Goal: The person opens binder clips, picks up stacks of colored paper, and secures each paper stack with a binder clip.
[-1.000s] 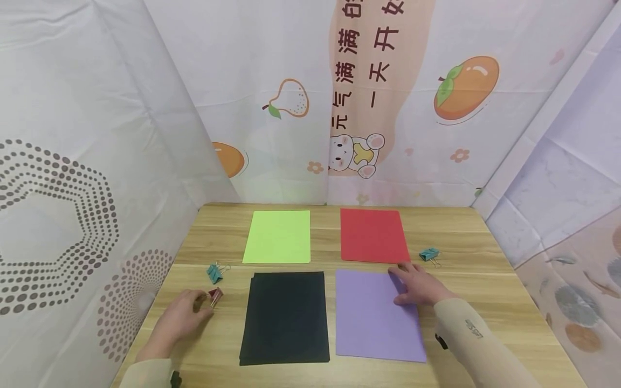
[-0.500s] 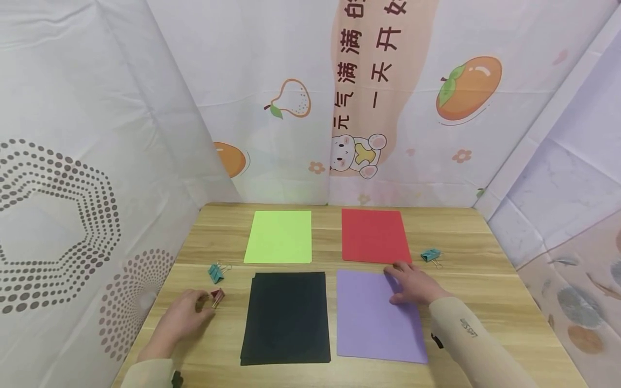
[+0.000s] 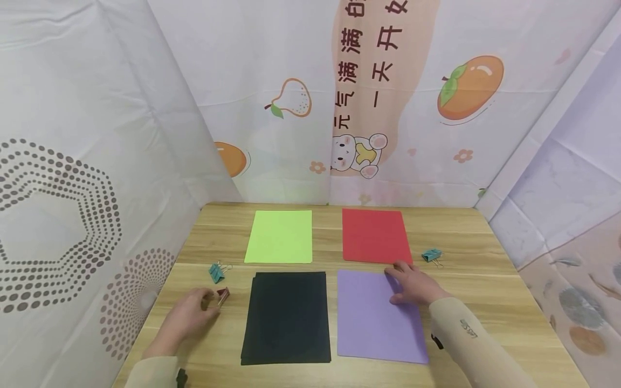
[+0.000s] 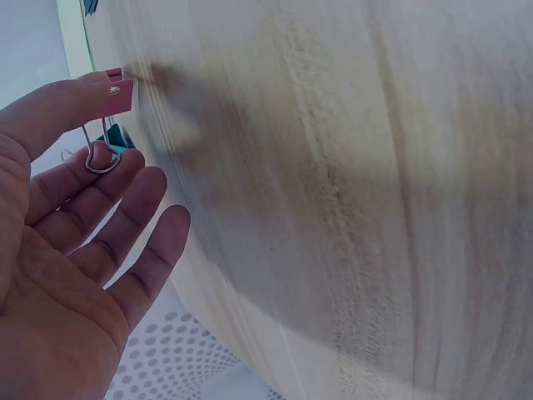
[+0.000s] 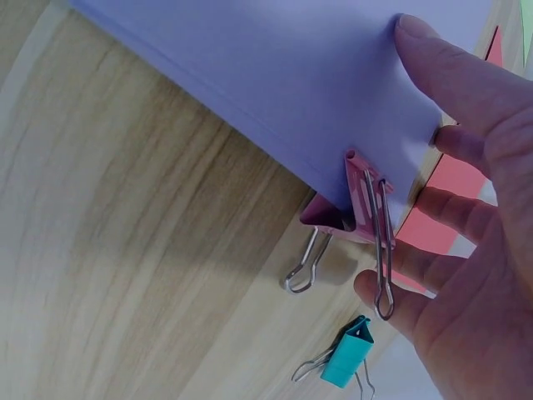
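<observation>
My left hand pinches a dark pink binder clip between thumb and fingers, just above the table left of the black paper stack. In the left wrist view, the clip's wire handle lies against a fingertip, while the other fingers are loosely extended. My right hand rests at the far right corner of the purple paper, its thumb on top and fingers spread. Below that hand, in the right wrist view, another pink binder clip sits at the purple paper's corner; the head view hides it.
Behind the near papers lie bright green paper and red paper. One teal binder clip is beyond my left hand, another beyond my right. Printed curtains enclose the wooden table at the back and sides.
My left hand has moved slightly right with the pink binder clip, toward the black stack. The right hand has shifted a little left over the purple paper.
</observation>
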Demonstrator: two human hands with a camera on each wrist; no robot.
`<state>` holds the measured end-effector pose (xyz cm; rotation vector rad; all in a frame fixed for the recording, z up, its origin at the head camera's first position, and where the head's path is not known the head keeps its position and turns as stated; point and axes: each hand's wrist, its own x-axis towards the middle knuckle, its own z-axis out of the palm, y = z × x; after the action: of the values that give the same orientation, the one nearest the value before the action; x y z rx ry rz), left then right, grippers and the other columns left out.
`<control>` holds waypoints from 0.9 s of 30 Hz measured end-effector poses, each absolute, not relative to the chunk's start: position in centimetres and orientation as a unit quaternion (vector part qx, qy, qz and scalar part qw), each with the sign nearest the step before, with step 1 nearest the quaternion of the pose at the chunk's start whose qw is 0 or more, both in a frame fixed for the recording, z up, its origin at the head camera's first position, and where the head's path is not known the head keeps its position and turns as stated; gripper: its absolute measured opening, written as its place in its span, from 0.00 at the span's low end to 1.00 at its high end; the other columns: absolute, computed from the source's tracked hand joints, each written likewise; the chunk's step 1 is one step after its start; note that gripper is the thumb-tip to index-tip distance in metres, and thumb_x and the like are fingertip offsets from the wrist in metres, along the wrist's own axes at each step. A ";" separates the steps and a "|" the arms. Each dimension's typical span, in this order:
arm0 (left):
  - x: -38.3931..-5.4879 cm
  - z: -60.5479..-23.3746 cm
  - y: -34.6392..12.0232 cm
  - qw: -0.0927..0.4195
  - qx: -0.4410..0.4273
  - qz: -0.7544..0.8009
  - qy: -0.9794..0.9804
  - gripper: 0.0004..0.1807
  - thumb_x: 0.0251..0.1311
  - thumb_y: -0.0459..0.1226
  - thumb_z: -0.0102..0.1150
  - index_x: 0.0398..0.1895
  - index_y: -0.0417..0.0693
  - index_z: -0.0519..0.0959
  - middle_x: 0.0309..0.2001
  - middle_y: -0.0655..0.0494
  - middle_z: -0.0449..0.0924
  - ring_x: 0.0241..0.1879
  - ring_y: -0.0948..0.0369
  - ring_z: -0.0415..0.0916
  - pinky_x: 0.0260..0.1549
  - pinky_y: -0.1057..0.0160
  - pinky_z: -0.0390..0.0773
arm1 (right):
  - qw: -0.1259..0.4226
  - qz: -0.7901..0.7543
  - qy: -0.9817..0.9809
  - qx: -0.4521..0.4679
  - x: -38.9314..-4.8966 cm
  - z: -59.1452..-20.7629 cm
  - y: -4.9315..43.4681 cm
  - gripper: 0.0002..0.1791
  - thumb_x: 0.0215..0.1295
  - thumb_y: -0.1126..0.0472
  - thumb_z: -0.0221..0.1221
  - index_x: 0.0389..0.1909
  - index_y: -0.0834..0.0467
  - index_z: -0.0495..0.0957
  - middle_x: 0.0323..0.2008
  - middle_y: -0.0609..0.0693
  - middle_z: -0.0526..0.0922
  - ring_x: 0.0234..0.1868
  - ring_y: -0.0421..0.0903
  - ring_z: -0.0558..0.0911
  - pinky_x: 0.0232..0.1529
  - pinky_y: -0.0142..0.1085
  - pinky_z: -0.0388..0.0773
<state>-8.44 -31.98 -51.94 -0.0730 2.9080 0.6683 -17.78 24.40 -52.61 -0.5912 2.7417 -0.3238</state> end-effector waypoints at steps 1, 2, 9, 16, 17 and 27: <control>-8.5 -52.0 -31.9 0.076 -0.023 0.222 0.972 0.27 0.58 0.41 0.72 0.56 0.33 0.78 0.52 0.37 0.80 0.53 0.38 0.78 0.52 0.36 0.76 | 0.157 -0.113 0.959 -0.207 -17.8 -52.7 24.4 0.43 0.53 0.51 0.76 0.69 0.59 0.72 0.69 0.68 0.66 0.65 0.78 0.67 0.54 0.68 0.75; -8.5 -52.1 -31.8 0.073 -0.020 0.221 0.972 0.28 0.58 0.40 0.72 0.57 0.32 0.78 0.53 0.36 0.80 0.54 0.37 0.77 0.53 0.35 0.76 | 0.157 -0.114 0.959 -0.206 -17.8 -52.7 24.4 0.43 0.53 0.51 0.76 0.69 0.59 0.72 0.69 0.68 0.66 0.65 0.78 0.67 0.54 0.68 0.75; -8.7 -52.7 -31.5 0.056 0.003 0.199 0.978 0.28 0.56 0.38 0.70 0.57 0.32 0.78 0.53 0.36 0.79 0.54 0.38 0.77 0.55 0.35 0.75 | 0.154 -0.116 0.959 -0.208 -17.7 -52.8 24.5 0.42 0.54 0.51 0.75 0.70 0.59 0.71 0.70 0.68 0.65 0.66 0.78 0.67 0.54 0.67 0.75; -8.6 -52.8 -31.1 0.061 -0.014 0.186 0.981 0.27 0.56 0.40 0.68 0.56 0.33 0.79 0.49 0.42 0.80 0.49 0.44 0.78 0.50 0.38 0.77 | 0.149 -0.113 0.959 -0.214 -17.6 -52.6 24.5 0.42 0.56 0.51 0.74 0.70 0.59 0.71 0.69 0.68 0.66 0.65 0.78 0.67 0.54 0.66 0.76; -8.6 -52.8 -31.1 0.059 -0.014 0.185 0.981 0.26 0.56 0.40 0.67 0.56 0.34 0.79 0.49 0.42 0.80 0.49 0.44 0.78 0.50 0.38 0.78 | 0.147 -0.113 0.959 -0.215 -17.6 -52.6 24.5 0.41 0.56 0.51 0.74 0.69 0.60 0.71 0.69 0.68 0.66 0.65 0.78 0.67 0.55 0.66 0.75; -8.8 -53.2 -31.1 0.059 -0.006 0.191 0.980 0.26 0.62 0.48 0.69 0.55 0.38 0.81 0.44 0.50 0.80 0.47 0.49 0.78 0.48 0.41 0.79 | 0.139 -0.113 0.957 -0.229 -17.4 -52.4 24.5 0.41 0.57 0.50 0.74 0.69 0.61 0.71 0.68 0.70 0.66 0.66 0.79 0.66 0.55 0.67 0.75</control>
<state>-8.78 -31.06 -53.18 -0.0178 2.9679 0.5793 -17.39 24.49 -52.37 -0.6611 2.7669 -0.3255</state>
